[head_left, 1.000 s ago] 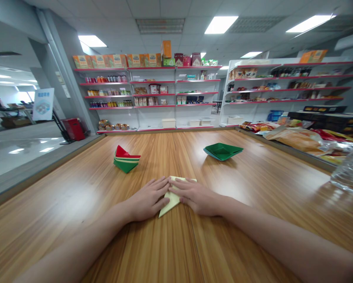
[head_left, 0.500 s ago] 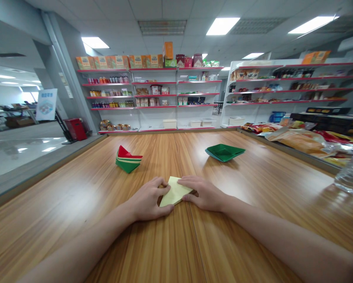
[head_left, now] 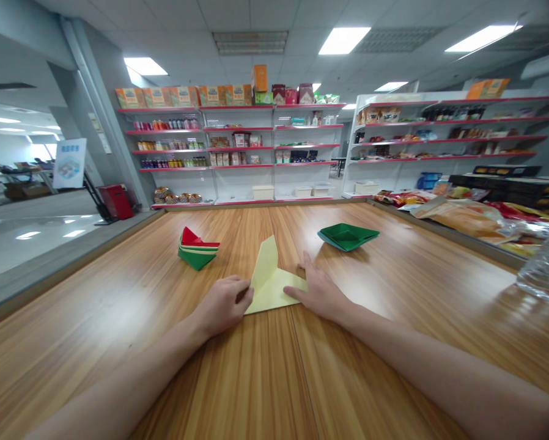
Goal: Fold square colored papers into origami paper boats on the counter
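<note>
A sheet of pale yellow paper (head_left: 274,292) lies partly unfolded on the wooden table, with one flap standing up at its left side. My left hand (head_left: 224,304) pinches the paper's left edge between thumb and fingers. On the right, my right hand (head_left: 323,288) has its fingers spread, the thumb resting on the paper and the index finger pointing away from it. Beyond my left hand sits a stack of folded paper shapes (head_left: 197,249) in red, pale and green. A green folded paper boat (head_left: 348,236) stands beyond my right hand.
Wooden table (head_left: 164,379) spreads around the paper. Packaged snacks (head_left: 462,217) and black boxes (head_left: 513,188) lie along the right side, near a clear plastic object (head_left: 545,269). Stocked shelves (head_left: 238,146) stand behind the table, and a red box (head_left: 116,201) is on the floor at left.
The yellow paper has gone from a compact folded shape to a wider one with a raised flap. My right hand has opened and shifted slightly right; my left hand still grips the left edge.
</note>
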{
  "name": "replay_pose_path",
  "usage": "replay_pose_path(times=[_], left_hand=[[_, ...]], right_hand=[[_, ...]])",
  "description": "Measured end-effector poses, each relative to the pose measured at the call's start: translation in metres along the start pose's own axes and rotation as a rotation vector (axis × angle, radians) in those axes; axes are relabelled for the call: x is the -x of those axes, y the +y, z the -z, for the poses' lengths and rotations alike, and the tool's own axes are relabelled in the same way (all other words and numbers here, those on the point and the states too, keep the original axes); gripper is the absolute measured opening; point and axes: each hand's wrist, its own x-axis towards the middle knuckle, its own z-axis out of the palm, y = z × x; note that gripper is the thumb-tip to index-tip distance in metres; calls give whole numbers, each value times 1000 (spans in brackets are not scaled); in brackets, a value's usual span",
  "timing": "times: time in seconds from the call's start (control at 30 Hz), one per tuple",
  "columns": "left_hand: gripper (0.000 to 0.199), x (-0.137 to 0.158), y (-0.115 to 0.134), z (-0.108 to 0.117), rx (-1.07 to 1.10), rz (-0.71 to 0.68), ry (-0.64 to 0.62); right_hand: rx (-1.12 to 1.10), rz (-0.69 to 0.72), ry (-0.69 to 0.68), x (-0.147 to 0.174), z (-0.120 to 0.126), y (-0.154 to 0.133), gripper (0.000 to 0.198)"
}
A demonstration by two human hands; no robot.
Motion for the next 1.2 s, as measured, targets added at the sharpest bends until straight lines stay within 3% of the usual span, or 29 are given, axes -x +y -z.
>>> replay_pose_path(times=[0.1,0.27,0.37,0.47,0.6,0.77,0.93,1.1,1.2], left_hand=[[32,-1,-7,-5,77,101,86],[25,-2,-16,-7,465,268,188],[23,-3,-19,-5,671,283,219],[22,-4,-22,-3,741,217,245],[18,-3,-28,-2,571,77,232],[19,-1,-35,1,374,-161,-21],[17,0,-39,2,382,-142,-77],[28,0,-44,2,466,-90,-65],[31,0,-38,9,465,-56,-102]], right_hand=[[41,59,-34,-1,1,0,80],[-50,140,-18,-1,6,-2,63],[-174,147,11,0,10,-3,34],[-195,244,154,-1,12,-2,17],[-154,497,183,-3,10,3,26],[-135,628,15,1,8,1,48],[-138,633,-211,13,20,-15,48],[-164,687,-304,14,26,-22,34],[-148,694,-317,13,26,-21,38]])
